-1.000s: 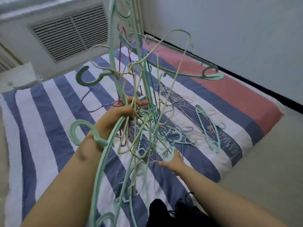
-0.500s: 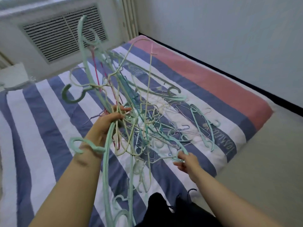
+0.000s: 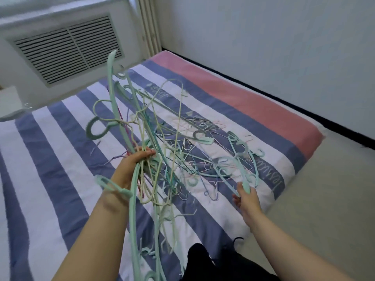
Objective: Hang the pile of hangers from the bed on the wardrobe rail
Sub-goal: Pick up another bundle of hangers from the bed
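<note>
The left hand (image 3: 135,163) is gripping a tangled bundle of hangers (image 3: 142,138), its fingers curled round many thin stems at once; the bundle is standing up above the fist and trailing down below it, over the striped bedspread (image 3: 50,159); one pale green hanger hook (image 3: 95,129) is sticking out to the left of the bundle, and another green hook (image 3: 113,185) is lying against the left wrist. The right hand (image 3: 246,196) is pinching the end of a mint green hanger (image 3: 237,171) near the bed's edge; this hanger is arching up and back toward the heap, and whether it is free of the others is impossible to tell. The rest of the pile of hangers (image 3: 213,151) is lying on the bed between the two hands and beyond them, a loose knot of green, white, pink and blue wire and plastic spread across a blue stripe and a white stripe; some strands are running from the pile into the gripped bundle. A pink band (image 3: 243,104) is running along the far side of the bedspread beside the wall (image 3: 284,37); a vent grille (image 3: 67,47) is sitting in the wall past the head of the bed; something black (image 3: 203,260) is showing at the bottom of the view between the forearms.
</note>
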Action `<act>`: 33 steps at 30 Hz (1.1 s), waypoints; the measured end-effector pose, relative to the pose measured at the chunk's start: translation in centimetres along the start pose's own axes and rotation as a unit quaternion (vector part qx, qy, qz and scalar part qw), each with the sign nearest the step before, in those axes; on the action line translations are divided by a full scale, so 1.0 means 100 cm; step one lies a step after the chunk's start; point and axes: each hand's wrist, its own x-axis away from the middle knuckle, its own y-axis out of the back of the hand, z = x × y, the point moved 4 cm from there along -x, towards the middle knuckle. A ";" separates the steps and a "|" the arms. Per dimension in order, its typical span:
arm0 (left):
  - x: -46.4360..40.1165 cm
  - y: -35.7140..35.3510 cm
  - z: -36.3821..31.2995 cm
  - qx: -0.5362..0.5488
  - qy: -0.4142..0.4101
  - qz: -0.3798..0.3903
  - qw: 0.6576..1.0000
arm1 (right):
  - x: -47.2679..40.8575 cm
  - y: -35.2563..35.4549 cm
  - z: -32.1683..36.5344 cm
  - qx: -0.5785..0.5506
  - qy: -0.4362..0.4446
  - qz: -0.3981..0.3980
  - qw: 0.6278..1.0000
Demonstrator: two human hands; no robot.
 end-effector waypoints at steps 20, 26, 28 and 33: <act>0.048 -0.094 -0.051 -0.164 -0.107 0.074 0.978 | 0.029 0.021 0.108 -0.102 0.146 0.026 0.984; 0.094 -0.133 -0.093 -0.232 -0.192 0.099 0.948 | 0.036 0.050 0.148 -0.230 0.087 0.084 0.966; 0.112 -0.148 -0.102 -0.251 -0.212 0.108 0.938 | 0.044 0.067 0.157 -0.228 0.089 0.107 0.964; 0.158 -0.196 -0.107 -0.234 -0.223 0.132 0.937 | 0.069 0.117 0.161 -0.223 0.097 0.123 0.962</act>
